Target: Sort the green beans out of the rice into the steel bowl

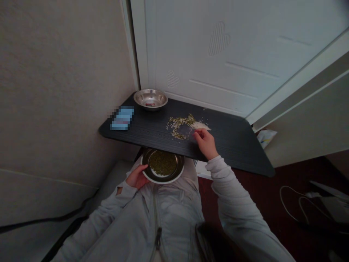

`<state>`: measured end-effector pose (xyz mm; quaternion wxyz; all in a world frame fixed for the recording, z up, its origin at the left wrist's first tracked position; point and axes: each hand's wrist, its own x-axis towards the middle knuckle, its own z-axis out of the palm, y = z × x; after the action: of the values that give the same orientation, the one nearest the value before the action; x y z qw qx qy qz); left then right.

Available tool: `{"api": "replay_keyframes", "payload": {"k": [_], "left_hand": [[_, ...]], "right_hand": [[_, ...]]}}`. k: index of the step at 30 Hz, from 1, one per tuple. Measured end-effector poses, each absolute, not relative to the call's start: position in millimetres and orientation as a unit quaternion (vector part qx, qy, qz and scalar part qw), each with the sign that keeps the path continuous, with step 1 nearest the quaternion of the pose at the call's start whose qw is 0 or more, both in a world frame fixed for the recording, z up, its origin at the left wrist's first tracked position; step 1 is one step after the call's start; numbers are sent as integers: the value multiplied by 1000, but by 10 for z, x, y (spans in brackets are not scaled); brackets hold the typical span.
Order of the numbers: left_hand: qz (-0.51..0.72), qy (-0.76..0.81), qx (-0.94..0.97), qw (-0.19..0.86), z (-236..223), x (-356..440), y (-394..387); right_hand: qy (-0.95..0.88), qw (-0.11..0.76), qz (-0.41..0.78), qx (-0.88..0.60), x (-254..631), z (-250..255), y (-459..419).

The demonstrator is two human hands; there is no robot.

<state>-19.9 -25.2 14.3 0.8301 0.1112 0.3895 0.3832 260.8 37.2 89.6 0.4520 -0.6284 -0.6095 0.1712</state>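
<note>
My left hand (137, 177) grips the left rim of a metal bowl (180, 171), thumb over the edge. The bowl rests on my lap at the table's front edge, and small green grains that look like mung beans (163, 162) cover its bottom. My right hand (205, 141) is over the dark table, its fingers curled and thumb and forefinger drawn together; whatever they pinch is too small to make out. Just beyond the fingertips lies a heap of white grains (201, 126). Left of it, mixed green and white grains (178, 123) are scattered in a rough ring.
A second metal bowl (151, 99) stands at the table's back left. A blurred-out phone-like blue thing (122, 118) lies at the left end of the dark table (234, 145). Behind is a white door (191, 54); a white cable (286, 203) lies on the floor at right.
</note>
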Motion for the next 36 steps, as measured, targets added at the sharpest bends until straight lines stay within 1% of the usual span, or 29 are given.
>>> {"api": "replay_keyframes", "payload": {"k": [5,10,14,18,21,26,31,36], "left_hand": [[383,380,124,833,128,-202,-247],[383,384,115,832,135,-190,-247],[383,403,105,825,182,-178,-258],[382,412,106,820,205,-180,-265],[387,410,111,819,206,-181,-266],[390,407,112,818,215,-173,-269],[387,412,100,819,203,-175,-262],[390,381,124,829,153,-194,-255]], "right_hand": [[-605,454,205,-621,2556,795,387],[-601,460,248,-605,2497,804,372],[-584,472,233,-618,2493,827,383],[-610,448,223,-614,2436,834,368],[-631,435,230,-600,2383,836,349],[-624,446,235,-597,2344,833,331],[-642,432,249,-582,2299,847,288],[-637,435,255,-583,2253,857,259]]}}
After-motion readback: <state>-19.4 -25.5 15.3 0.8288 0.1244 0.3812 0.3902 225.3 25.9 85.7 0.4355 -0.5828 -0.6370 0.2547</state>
